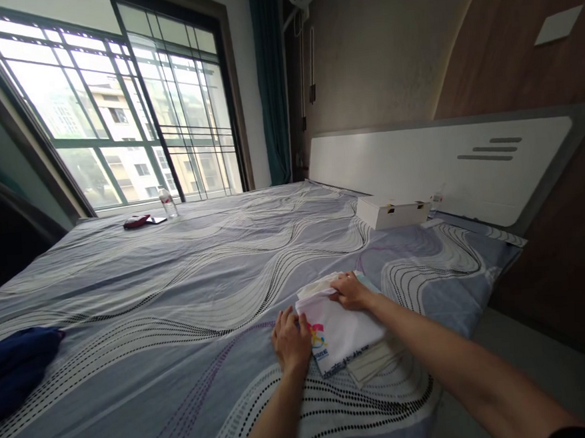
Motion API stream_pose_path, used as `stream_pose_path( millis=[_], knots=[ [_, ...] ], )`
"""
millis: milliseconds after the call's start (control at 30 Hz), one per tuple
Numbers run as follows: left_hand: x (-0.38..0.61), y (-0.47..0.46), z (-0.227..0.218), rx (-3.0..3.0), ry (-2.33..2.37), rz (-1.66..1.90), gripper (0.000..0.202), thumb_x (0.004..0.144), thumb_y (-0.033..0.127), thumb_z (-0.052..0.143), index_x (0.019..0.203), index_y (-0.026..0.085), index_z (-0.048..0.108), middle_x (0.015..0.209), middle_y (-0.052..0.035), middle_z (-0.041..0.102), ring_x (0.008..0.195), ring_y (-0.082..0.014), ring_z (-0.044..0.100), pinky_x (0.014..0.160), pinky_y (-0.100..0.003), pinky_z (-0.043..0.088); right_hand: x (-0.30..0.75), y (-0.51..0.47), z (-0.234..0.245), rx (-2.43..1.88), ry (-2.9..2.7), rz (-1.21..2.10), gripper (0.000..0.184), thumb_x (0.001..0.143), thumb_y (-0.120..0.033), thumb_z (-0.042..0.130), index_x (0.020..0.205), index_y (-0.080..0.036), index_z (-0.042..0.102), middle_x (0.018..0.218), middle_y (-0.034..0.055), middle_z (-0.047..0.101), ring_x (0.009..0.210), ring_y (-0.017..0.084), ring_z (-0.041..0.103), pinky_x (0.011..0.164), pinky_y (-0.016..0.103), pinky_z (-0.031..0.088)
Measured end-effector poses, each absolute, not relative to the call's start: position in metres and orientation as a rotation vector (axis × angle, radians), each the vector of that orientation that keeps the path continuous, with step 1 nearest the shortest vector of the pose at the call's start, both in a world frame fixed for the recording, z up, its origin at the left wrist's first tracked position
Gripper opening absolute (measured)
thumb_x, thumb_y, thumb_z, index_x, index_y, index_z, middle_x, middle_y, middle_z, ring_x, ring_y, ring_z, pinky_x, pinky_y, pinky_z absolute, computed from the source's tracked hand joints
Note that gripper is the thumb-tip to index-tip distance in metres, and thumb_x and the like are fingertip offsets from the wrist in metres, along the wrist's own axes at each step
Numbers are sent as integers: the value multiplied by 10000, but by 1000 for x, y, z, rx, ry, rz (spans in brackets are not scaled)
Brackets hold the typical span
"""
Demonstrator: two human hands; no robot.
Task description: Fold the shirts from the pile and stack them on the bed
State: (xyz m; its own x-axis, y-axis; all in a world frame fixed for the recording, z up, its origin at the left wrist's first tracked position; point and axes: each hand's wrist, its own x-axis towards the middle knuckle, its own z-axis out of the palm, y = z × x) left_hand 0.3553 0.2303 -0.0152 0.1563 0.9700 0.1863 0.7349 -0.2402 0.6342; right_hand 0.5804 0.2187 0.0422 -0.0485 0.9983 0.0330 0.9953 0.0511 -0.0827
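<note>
A folded white garment [341, 330] with a coloured print lies on top of a small stack of folded cloths near the right side of the bed. My left hand [290, 340] rests on its near left corner, fingers bent over the edge. My right hand [348, 290] presses on its far edge with the fingers curled down onto the fabric. Cream and pale green folded cloths [371, 365] peek out from under the white one.
The bed is covered by a grey-blue sheet [176, 274] with wavy dotted lines. A dark blue cloth [15, 368] lies at the left. A white box [392, 212] sits by the headboard [443, 162]. A water bottle [168, 203] and a red item [136, 221] stand by the window.
</note>
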Motion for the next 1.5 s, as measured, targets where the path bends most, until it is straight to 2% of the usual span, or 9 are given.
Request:
stream_pose_path(
  millis=[200,300,433,633,800,1000,1200,1333,1500],
  knots=[
    [360,226,-21,2099,1647,873,534,928,374,459,1388,104,493,1601,-183,347,1501,-287,272,1182,-467,300,546,237,35,-2169,-2099,-88,427,983,-307,452,1385,-193,542,1470,168,499,1400,311,348,1166,582,65],
    [361,220,-26,2407,1355,843,638,935,297,410,1546,149,306,1663,-115,213,1545,-262,115,1225,-492,215,512,228,11,-2230,-1981,-110,569,1021,-410,314,1571,-274,276,1652,107,224,1512,320,121,1159,644,-33],
    [361,215,-25,2614,1145,569,642,959,305,322,1584,183,233,1655,-55,234,1542,-247,127,1233,-497,202,519,213,-5,-2431,-1835,63,636,1004,-580,185,1595,-350,147,1675,22,150,1529,303,62,1150,679,-37],
    [362,216,-15,2588,1183,448,731,936,551,363,1591,270,201,1680,11,79,1547,-300,42,1235,-537,160,584,206,22,-2807,-1373,313,655,990,-597,142,1590,-340,186,1676,33,146,1498,350,188,1131,717,59],
    [363,218,-17,2544,1164,442,824,857,700,436,1574,343,246,1685,11,69,1540,-358,51,1225,-574,135,559,190,15,-2624,-1700,47,644,982,-635,196,1582,-404,158,1688,-7,59,1522,374,18,1115,736,-5],
    [365,219,-19,2524,1160,468,880,797,750,498,1557,353,299,1685,-1,112,1539,-370,64,1220,-595,115,562,188,15,-2708,-1497,296,696,950,-703,216,1580,-416,139,1687,15,56,1505,411,88,1044,792,175],
    [364,220,-16,2520,1165,439,972,739,807,520,1561,343,291,1685,-19,111,1539,-375,42,1217,-601,99,562,177,10,-2699,-1478,146,753,908,-772,218,1576,-433,141,1686,4,68,1502,428,54,1033,803,166],
    [364,222,-11,2524,1143,356,1072,675,838,553,1573,335,251,1687,-18,74,1538,-381,6,1209,-630,71,567,159,9,-2683,-1384,249,836,851,-820,329,1575,-436,161,1680,-1,108,1439,437,252,1008,688,359],
    [357,220,-8,2565,1087,245,1219,605,837,611,1594,294,148,1682,-38,-9,1533,-389,-37,1202,-649,29,567,155,12,-2704,-1359,201,850,841,-836,331,1572,-426,188,1676,23,134,1398,399,343,1026,636,366]
  ],
)
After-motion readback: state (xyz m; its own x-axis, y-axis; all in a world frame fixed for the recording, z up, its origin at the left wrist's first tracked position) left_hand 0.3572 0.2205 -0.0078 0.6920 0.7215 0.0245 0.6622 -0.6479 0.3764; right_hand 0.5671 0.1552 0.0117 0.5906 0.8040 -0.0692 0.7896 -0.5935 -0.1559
